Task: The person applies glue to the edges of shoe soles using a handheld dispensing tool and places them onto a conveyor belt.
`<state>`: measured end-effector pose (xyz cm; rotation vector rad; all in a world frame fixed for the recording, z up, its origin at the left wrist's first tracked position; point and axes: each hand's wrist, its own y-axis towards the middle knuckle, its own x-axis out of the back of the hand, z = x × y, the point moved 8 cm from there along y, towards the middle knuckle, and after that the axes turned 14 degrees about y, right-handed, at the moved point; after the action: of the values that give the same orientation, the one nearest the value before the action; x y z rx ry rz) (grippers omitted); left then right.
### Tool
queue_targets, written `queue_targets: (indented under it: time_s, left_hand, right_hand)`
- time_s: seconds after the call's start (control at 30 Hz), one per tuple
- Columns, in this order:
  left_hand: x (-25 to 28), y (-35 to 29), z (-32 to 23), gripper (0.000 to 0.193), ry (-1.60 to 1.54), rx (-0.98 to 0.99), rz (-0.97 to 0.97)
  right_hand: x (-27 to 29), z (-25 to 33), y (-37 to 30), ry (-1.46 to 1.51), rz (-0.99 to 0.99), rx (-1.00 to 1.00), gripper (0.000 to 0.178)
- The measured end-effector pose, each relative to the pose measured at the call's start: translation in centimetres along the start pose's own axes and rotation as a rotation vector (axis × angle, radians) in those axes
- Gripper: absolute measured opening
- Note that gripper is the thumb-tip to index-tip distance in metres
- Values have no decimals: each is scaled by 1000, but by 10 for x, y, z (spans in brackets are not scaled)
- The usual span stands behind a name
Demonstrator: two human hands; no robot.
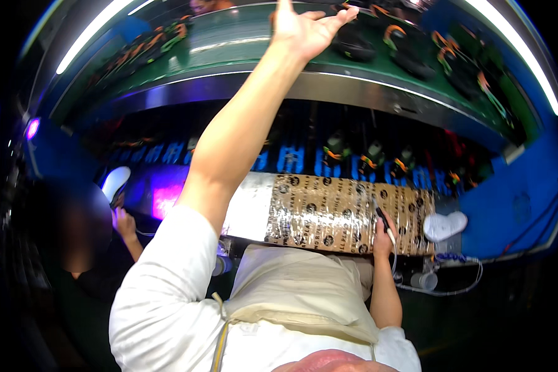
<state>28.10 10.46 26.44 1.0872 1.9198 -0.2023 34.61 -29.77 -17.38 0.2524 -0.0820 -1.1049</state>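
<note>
Stretched far forward over the green conveyor belt, my left hand is palm up with its fingers spread and holds nothing. Just right of its fingertips is a black shoe; whether they touch I cannot tell. My right hand, low over the bench, is closed around a slim black pen-like tool with a white cord trailing down from it. Beneath that hand is the brown printed covering of the bench. A white shoe sole lies to the right of it.
More black shoes with orange and green laces line the belt. Below it, several shoes stand on a rack with blue supports. At left, a co-worker's hand is beside another white sole. A small cup hangs near the cord.
</note>
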Motion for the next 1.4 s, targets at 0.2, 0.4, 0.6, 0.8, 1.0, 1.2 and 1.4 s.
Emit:
queue_targets:
  time_s: [0.2,0.4,0.6,0.8,1.0,1.2,1.4]
  left_hand:
    - [82,20,-73,46,816,-357,-65]
    - [149,6,-210,49,2322,-663,-619]
    - [299,-36,-337,94,2397,363,-1461]
    - [381,-35,-406,101,2305,477,-1404]
    - [385,-14,-428,59,2531,16,-1131]
    - [305,-44,-364,44,2285,-435,-1312]
    - [259,-104,-271,32,1411,-729,-1164]
  right_hand:
    - [6,-13,2,-68,-22,-61,31]
    - [-2,7,1,-73,43,28,33]
    - [0,6,0,-98,28,1,34]
    - [-4,11,-2,-105,33,-35,34]
    - [-11,19,-1,-81,41,36,30]
    - [-11,24,-1,-94,34,105,30]
    - [-11,22,1,-31,30,94,28]
